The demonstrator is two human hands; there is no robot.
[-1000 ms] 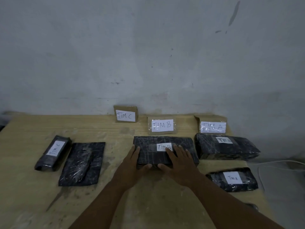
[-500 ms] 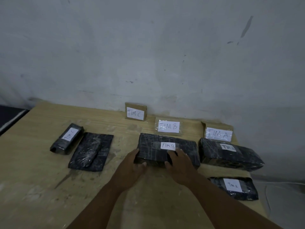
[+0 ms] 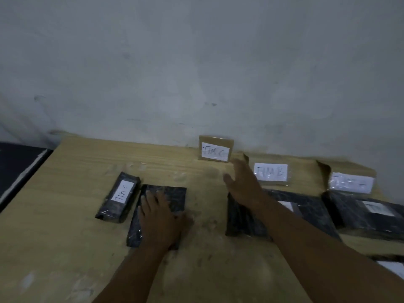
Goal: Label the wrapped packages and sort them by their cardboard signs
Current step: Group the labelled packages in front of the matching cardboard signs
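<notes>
Hands now off TIM B package (image 3: 241, 217) — left hand (image 3: 160, 224) flat on unlabelled packet (image 3: 172, 199), right hand (image 3: 242, 182) spread, empty.

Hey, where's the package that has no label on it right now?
Head view, left of centre on the table: the unlabelled package lies flat under the left hand, just right of the narrow TIM C package.

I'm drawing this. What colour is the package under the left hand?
Black, with shiny wrap: the unlabelled package, head view.
</notes>
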